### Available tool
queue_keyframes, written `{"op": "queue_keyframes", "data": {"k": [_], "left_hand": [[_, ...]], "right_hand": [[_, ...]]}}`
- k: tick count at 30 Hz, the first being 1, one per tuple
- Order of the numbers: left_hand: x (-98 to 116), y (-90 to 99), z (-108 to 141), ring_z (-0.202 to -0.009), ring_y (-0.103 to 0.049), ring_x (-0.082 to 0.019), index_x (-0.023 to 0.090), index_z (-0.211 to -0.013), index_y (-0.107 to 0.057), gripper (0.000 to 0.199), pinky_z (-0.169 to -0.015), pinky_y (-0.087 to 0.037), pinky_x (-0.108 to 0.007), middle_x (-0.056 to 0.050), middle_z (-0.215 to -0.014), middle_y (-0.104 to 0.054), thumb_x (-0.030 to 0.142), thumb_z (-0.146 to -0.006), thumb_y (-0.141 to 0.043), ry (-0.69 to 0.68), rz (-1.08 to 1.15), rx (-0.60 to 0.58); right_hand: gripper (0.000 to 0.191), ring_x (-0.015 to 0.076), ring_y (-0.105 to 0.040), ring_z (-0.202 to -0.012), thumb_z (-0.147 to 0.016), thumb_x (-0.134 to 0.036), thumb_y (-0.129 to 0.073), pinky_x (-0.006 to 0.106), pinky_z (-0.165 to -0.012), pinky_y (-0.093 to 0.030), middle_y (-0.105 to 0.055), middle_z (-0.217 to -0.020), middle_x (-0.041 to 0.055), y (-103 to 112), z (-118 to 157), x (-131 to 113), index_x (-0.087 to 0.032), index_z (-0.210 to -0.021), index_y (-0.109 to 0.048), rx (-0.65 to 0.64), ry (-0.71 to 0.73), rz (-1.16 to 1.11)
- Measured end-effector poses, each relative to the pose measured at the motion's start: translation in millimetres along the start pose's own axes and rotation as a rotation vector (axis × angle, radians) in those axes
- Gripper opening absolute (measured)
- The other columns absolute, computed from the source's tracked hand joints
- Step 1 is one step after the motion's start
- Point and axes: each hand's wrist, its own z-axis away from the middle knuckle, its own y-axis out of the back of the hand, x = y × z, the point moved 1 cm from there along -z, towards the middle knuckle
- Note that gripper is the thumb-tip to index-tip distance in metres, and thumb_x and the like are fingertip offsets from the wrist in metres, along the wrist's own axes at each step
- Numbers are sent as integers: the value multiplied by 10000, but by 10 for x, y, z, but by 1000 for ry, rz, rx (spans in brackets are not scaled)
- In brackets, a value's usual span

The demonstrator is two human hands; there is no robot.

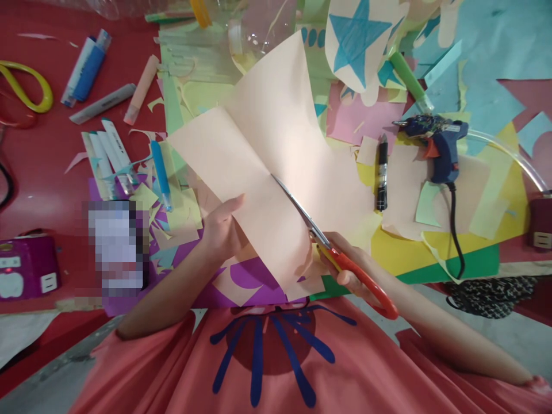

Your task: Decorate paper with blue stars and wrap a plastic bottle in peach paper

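A large peach sheet of paper is raised over the cluttered table, with a cut running into it that splits off a flap at the left. My left hand grips the flap's lower left edge, thumb on top and fingers underneath. In my right hand is a pair of scissors with red and yellow handles. The blades point up and left, their tips at the inner end of the cut. Part of the right hand's fingers is hidden behind the handles.
Left of the paper lie several markers, a phone and yellow-handled scissors. To the right are a black pen and a blue glue gun with its cord. Paper scraps and a blue-star cutout lie toward the back.
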Motion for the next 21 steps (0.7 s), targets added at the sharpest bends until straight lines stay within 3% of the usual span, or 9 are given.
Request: {"op": "queue_keyframes", "data": {"k": [2, 6, 16, 21], "left_hand": [[22, -5, -1, -1363, -521, -348, 205, -997, -712, 313, -1151, -442, -492, -47, -1099, -765, 331, -721, -633, -14, 21, -45], [62, -21, -18, -1333, -556, -316, 244, -1156, -657, 447, -1138, -442, -481, -21, -1071, -768, 255, -715, -587, -119, 36, -23], [29, 10, -84, -1331, -555, -318, 199, -876, -673, 157, -1143, -446, -469, -60, -1016, -760, 316, -829, -579, -14, 40, 76], [18, -13, -83, -1293, -590, -324, 178, -884, -692, 179, -1127, -467, -493, -73, -996, -767, 280, -845, -550, -21, 67, 48]], "right_hand": [[760, 107, -382, -605, -803, -840, -412, 237, -521, -326, -439, -742, -38, 21, 9, 24, -221, -1241, -455, -24, -2, -12], [798, 102, -401, -579, -775, -869, -401, 238, -511, -338, -476, -741, -28, 107, 49, 34, -204, -1208, -484, -33, -41, 39], [722, 100, -366, -513, -820, -852, -345, 250, -478, -313, -480, -656, -36, 188, 97, -138, -202, -1093, -499, -39, 18, 169], [796, 116, -412, -563, -817, -854, -346, 250, -498, -339, -499, -708, -18, 206, 97, -134, -182, -1226, -469, -56, -3, 179]]}}
